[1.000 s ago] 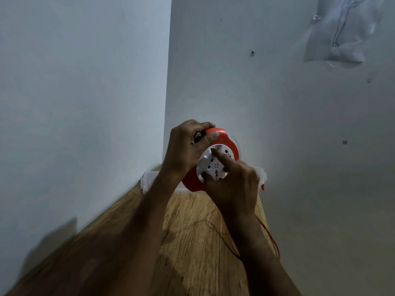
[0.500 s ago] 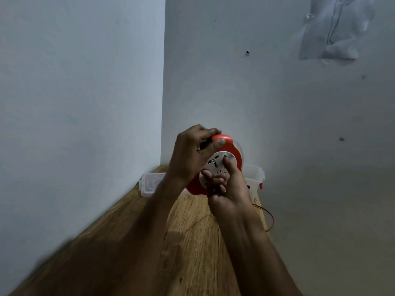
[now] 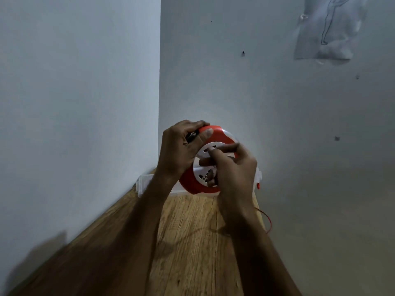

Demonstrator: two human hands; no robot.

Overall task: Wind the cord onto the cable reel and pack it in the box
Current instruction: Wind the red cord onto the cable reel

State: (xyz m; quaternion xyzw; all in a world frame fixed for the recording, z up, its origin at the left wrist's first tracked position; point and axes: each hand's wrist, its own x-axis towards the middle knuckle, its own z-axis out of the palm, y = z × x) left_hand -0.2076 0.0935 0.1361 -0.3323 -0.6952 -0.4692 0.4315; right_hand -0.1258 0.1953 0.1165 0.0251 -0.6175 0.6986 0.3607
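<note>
Nearest, a loose loop of red cord [image 3: 269,221] hangs off the right edge of the tabletop [image 3: 192,242], running up behind the right wrist. Above it, the right hand [image 3: 233,169] curls its grip onto the white hub, while the left hand [image 3: 181,150] clamps the red cable reel [image 3: 215,135] by its top rim. Behind both waits the clear box [image 3: 145,184], against the far wall.
</note>
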